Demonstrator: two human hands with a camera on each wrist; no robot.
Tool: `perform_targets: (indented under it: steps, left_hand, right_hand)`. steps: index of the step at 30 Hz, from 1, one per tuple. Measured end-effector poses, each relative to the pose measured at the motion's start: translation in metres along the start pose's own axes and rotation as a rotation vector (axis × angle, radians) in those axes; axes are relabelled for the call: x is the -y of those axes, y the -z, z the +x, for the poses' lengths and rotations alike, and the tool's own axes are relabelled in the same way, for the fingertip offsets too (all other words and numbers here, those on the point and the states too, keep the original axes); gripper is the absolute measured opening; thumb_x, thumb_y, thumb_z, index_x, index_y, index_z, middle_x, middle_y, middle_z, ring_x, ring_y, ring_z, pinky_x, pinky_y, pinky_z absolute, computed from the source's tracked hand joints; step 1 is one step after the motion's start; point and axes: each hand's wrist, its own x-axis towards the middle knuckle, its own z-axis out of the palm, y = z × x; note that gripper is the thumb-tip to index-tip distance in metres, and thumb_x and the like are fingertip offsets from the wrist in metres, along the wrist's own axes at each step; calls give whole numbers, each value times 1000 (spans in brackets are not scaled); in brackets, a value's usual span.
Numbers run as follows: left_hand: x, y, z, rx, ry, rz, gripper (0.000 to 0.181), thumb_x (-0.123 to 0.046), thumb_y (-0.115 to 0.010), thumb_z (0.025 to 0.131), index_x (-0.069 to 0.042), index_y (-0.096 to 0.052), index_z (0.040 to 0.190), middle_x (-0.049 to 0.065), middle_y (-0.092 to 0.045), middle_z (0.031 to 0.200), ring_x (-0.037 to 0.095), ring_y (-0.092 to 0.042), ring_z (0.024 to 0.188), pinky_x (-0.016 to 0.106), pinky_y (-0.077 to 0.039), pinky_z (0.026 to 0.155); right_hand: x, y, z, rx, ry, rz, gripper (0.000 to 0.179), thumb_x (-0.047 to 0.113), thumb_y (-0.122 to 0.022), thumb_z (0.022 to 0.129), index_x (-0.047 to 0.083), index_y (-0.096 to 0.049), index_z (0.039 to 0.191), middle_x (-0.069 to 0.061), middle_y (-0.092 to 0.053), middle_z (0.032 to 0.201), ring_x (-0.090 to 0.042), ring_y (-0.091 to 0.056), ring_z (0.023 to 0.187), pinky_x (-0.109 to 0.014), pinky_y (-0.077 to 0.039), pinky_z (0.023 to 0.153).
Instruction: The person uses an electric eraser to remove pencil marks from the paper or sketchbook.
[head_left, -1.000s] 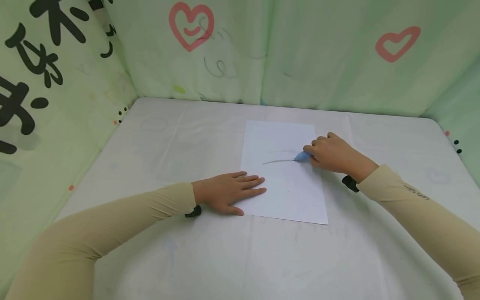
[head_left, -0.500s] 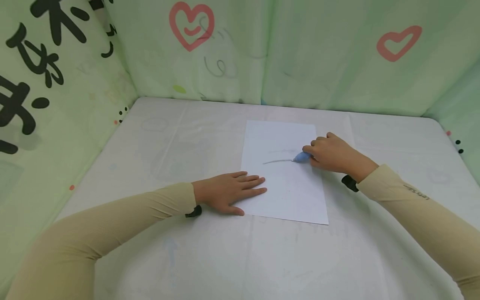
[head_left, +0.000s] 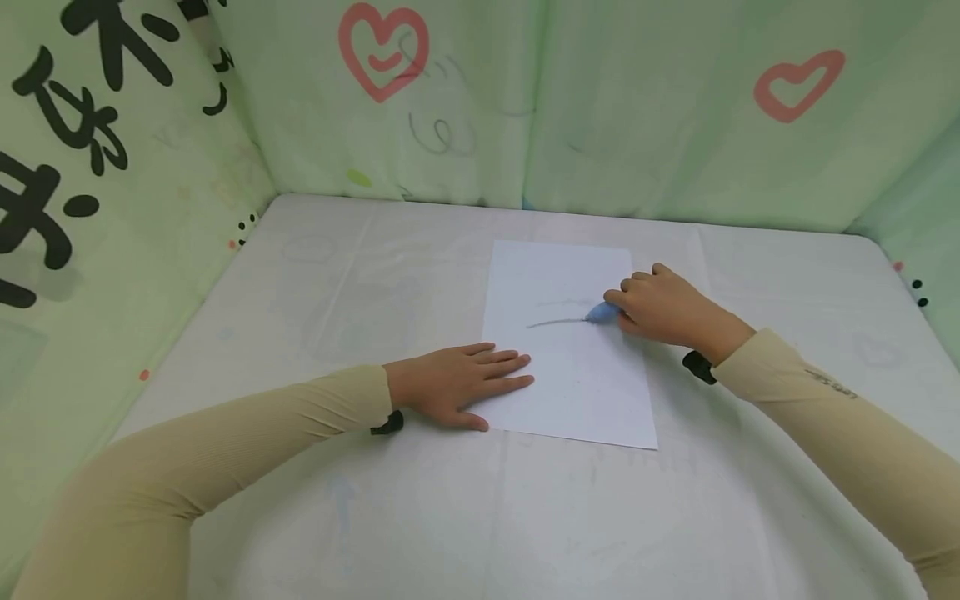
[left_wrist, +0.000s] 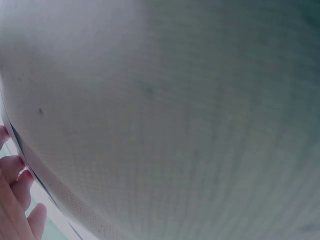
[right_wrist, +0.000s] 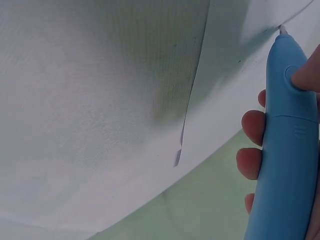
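A white sheet of paper (head_left: pixel 585 400) lies on the table in the head view, marked with a dark curved line (head_left: pixel 555 322) and a fainter one above it. My left hand (head_left: pixel 459 387) lies flat with spread fingers over the sheet's lower left edge; the left wrist view catches only some of its fingers (left_wrist: pixel 20 192). At the sheet's right side my right hand (head_left: pixel 663 308) grips a blue electric eraser (right_wrist: pixel 290 140). The thumb (right_wrist: pixel 306 77) rests on its round button, and the pale tip (right_wrist: pixel 283 30) meets the end of the dark line.
The table (head_left: pixel 360 517) has a white cover with faint marks and creases. Green curtains (head_left: pixel 645 133) printed with hearts and black characters enclose its back and sides. A dark wrist strap piece (head_left: pixel 701 367) shows under the right wrist.
The eraser's tip has shifted slightly left along the dark line, whose right end is now a little shorter. The left hand and the sheet stay in place.
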Motion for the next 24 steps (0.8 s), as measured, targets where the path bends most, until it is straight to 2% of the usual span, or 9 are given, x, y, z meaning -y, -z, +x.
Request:
perform_targets:
  steps: [10, 24]
  left_hand:
    - [0, 1, 0, -11, -13, -1, 75, -54, -38, 95, -12, -14, 152, 9, -10, 159, 22, -11, 148, 42, -13, 120]
    - [-1, 1, 0, -11, -11, 4, 75, -55, -37, 95, -13, -13, 152, 9, -10, 159, 22, -11, 148, 41, -12, 120]
  right_hand:
    - [-1, -1, -2, 24, -1, 5, 11, 10, -65, 79, 8, -62, 90, -5, -57, 66, -22, -55, 60, -35, -39, 55]
    - [2, 1, -1, -11, -1, -6, 10, 9, -65, 78, 7, -60, 87, -6, -56, 64, -23, -52, 58, -34, -35, 54]
